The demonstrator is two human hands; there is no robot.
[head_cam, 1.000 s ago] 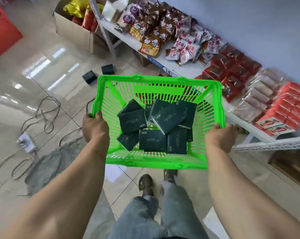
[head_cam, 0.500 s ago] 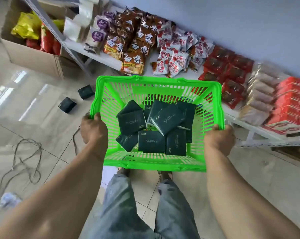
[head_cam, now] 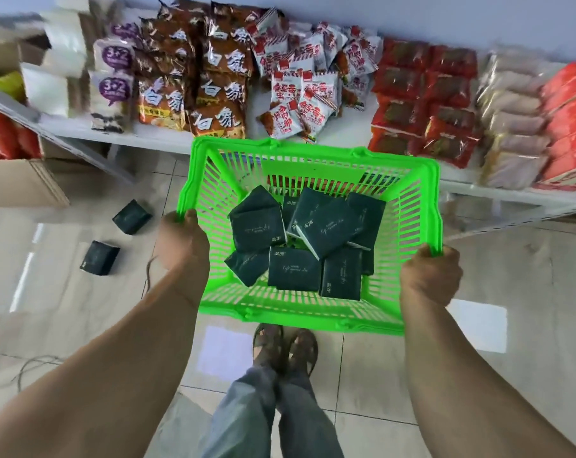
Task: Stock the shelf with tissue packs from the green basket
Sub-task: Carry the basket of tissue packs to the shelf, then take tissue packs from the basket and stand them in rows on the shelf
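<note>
The green basket [head_cam: 412,200] hangs in mid-air at the centre of the view, above the tiled floor [head_cam: 511,259] and just in front of the shelf [head_cam: 346,135]. Dark green tissue packs [head_cam: 295,272] lie jumbled on its bottom, some flat, some leaning on one another. The left hand [head_cam: 181,239] grips the basket's rim at 9 o'clock, fingers curled over the edge. The right hand [head_cam: 430,276] grips the rim at 3 o'clock, fingers wrapped round it the same way.

At 12 o'clock the shelf carries brown noodle bags [head_cam: 214,94], white and red snack packets [head_cam: 300,100] and red packs [head_cam: 422,110], with clear-wrapped packs [head_cam: 508,127] toward 2 o'clock. Two more dark packs [head_cam: 114,233] lie on the floor at 9 o'clock, apart from the basket. A cardboard box [head_cam: 19,183] sits at 10 o'clock. The person's sandalled feet [head_cam: 285,348] stand at 6 o'clock.
</note>
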